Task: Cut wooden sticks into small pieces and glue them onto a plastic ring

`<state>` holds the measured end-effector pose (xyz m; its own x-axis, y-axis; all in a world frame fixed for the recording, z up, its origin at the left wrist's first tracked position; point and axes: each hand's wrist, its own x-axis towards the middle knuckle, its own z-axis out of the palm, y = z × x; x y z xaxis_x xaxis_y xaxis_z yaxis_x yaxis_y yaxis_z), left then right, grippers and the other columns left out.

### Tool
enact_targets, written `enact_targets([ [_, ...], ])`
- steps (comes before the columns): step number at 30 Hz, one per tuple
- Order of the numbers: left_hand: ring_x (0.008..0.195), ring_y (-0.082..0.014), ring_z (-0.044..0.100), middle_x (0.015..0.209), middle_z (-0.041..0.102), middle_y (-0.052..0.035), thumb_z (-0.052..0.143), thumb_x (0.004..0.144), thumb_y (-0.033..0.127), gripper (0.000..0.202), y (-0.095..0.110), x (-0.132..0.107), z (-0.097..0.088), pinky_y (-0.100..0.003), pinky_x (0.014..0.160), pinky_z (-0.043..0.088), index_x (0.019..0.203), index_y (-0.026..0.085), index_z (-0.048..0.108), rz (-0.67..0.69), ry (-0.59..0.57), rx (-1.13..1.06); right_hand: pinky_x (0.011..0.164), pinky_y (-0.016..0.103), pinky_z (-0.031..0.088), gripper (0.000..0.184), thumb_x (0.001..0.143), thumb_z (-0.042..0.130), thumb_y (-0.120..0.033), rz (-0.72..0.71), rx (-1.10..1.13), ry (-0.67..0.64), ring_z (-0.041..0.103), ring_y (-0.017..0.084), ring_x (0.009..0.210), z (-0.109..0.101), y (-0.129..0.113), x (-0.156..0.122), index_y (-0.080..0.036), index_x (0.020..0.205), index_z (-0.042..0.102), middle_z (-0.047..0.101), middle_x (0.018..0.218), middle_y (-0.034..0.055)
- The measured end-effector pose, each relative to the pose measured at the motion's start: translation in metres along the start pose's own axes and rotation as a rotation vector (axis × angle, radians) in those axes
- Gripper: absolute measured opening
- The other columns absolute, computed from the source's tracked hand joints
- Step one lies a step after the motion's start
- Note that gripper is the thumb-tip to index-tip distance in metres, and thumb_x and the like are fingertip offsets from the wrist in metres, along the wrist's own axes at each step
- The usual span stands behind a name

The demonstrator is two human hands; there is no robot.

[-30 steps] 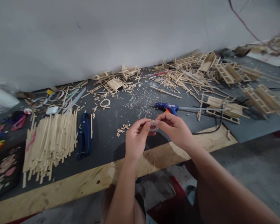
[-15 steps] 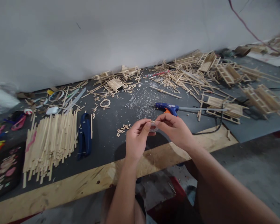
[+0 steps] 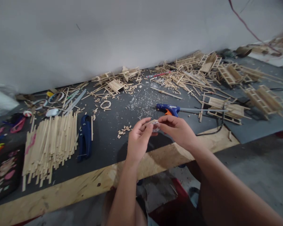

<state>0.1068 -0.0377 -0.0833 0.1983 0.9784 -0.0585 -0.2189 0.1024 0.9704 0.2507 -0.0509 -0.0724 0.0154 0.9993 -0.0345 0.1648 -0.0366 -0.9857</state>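
Note:
Between my fingertips, above the table's front edge, is a small ring of short wooden stick pieces [image 3: 155,122]. My left hand [image 3: 140,138] pinches its left side with thumb and fingers. On the opposite side, my right hand [image 3: 175,129] grips it between thumb and forefinger; the fingers cover much of the ring. Just beyond the right hand lies a blue glue gun [image 3: 168,108] with an orange trigger and a long glue stick in its back. A little pile of cut stick pieces [image 3: 124,131] lies left of my hands. Farther back rests another wooden stick ring [image 3: 105,104].
Long wooden sticks [image 3: 52,144] are heaped at the left, beside a blue cutter [image 3: 85,138]. A dark patterned case [image 3: 7,175] lies at the near left corner. Stick-built models [image 3: 228,106] and loose sticks crowd the back and right. A black cord [image 3: 212,132] runs behind my right wrist.
The ring has tilted between my fingers, so more of its wooden edge shows. My right fingers have shifted slightly. The view has moved a little; the table things stay in place.

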Motion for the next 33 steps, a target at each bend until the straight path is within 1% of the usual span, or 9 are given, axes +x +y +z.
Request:
enact_targets([
  [4, 0.078, -0.0179, 0.065, 0.086, 0.069, -0.0062, 0.061, 0.077, 0.034, 0.024, -0.001, 0.002, -0.001, -0.03, 0.068, 0.056, 0.094, 0.016, 0.065, -0.023, 0.006, 0.055, 0.058, 0.022, 0.045, 0.025, 0.074, 0.061, -0.037, 0.038, 0.013, 0.02, 0.055, 0.01, 0.064, -0.015, 0.002, 0.002, -0.019, 0.09, 0.063, 0.063, 0.077, 0.0003],
  [7, 0.079, -0.0183, 0.064, 0.083, 0.069, -0.0056, 0.062, 0.076, 0.034, 0.024, 0.0, 0.003, -0.003, -0.031, 0.068, 0.055, 0.092, 0.017, 0.065, -0.012, 0.067, 0.038, 0.058, 0.023, 0.047, 0.024, 0.072, 0.064, -0.037, 0.078, 0.068, 0.188, 0.056, 0.011, 0.062, -0.049, 0.007, 0.008, -0.019, 0.088, 0.063, 0.063, 0.075, 0.0008],
  [10, 0.08, -0.0183, 0.064, 0.084, 0.069, -0.0057, 0.062, 0.077, 0.033, 0.022, 0.002, 0.004, -0.006, -0.031, 0.07, 0.053, 0.091, 0.017, 0.066, 0.005, 0.076, 0.045, 0.057, 0.022, 0.048, 0.019, 0.07, 0.066, -0.034, 0.21, 0.045, 0.347, 0.059, 0.013, 0.066, -0.087, 0.015, 0.013, -0.019, 0.079, 0.061, 0.063, 0.077, 0.003],
  [13, 0.083, -0.0159, 0.064, 0.087, 0.07, -0.005, 0.062, 0.077, 0.031, 0.019, 0.003, 0.003, -0.008, -0.028, 0.078, 0.05, 0.091, 0.018, 0.067, 0.033, 0.088, 0.068, 0.054, 0.025, 0.049, 0.021, 0.071, 0.065, -0.037, 0.422, 0.04, 0.222, 0.061, 0.015, 0.066, -0.103, 0.022, 0.015, -0.02, 0.08, 0.059, 0.065, 0.082, 0.006],
  [16, 0.084, -0.0149, 0.063, 0.09, 0.07, -0.0042, 0.064, 0.075, 0.03, 0.018, 0.002, 0.003, -0.009, -0.027, 0.08, 0.047, 0.089, 0.02, 0.069, 0.052, 0.116, 0.087, 0.055, 0.027, 0.05, 0.021, 0.071, 0.065, -0.037, 0.462, 0.075, 0.119, 0.059, 0.013, 0.059, -0.09, 0.028, 0.018, -0.02, 0.08, 0.057, 0.063, 0.075, 0.0036],
  [19, 0.084, -0.0154, 0.063, 0.092, 0.07, -0.004, 0.065, 0.074, 0.03, 0.018, 0.002, 0.004, -0.009, -0.026, 0.078, 0.047, 0.089, 0.021, 0.069, 0.05, 0.123, 0.087, 0.048, 0.022, 0.044, 0.023, 0.068, 0.068, -0.033, 0.4, 0.064, 0.182, 0.055, 0.01, 0.051, -0.069, 0.037, 0.027, -0.022, 0.083, 0.054, 0.061, 0.066, -0.0015],
  [22, 0.081, -0.0143, 0.062, 0.092, 0.07, -0.0039, 0.066, 0.074, 0.031, 0.019, 0.002, 0.005, -0.01, -0.025, 0.075, 0.047, 0.09, 0.021, 0.069, 0.033, 0.124, 0.058, 0.043, 0.019, 0.038, 0.035, 0.064, 0.071, -0.029, 0.356, 0.12, 0.255, 0.056, 0.01, 0.052, -0.056, 0.04, 0.033, -0.022, 0.093, 0.052, 0.064, 0.069, -0.0012],
  [27, 0.075, -0.0128, 0.062, 0.084, 0.07, -0.0039, 0.065, 0.075, 0.029, 0.019, 0.0, 0.008, -0.012, -0.024, 0.071, 0.049, 0.09, 0.018, 0.069, 0.001, 0.137, -0.064, 0.056, 0.021, 0.045, 0.036, 0.058, 0.072, -0.02, 0.333, 0.353, 0.046, 0.061, 0.012, 0.06, -0.048, 0.023, 0.023, -0.019, 0.091, 0.058, 0.063, 0.07, -0.0026],
  [33, 0.069, -0.013, 0.061, 0.074, 0.067, -0.0031, 0.065, 0.074, 0.028, 0.018, 0.005, 0.006, -0.012, -0.024, 0.061, 0.05, 0.086, 0.015, 0.068, -0.063, 0.148, -0.219, 0.05, 0.023, 0.041, 0.029, 0.061, 0.073, -0.027, 0.298, 0.376, 0.017, 0.058, 0.011, 0.052, -0.038, 0.008, 0.006, -0.018, 0.085, 0.061, 0.059, 0.064, -0.0031],
])
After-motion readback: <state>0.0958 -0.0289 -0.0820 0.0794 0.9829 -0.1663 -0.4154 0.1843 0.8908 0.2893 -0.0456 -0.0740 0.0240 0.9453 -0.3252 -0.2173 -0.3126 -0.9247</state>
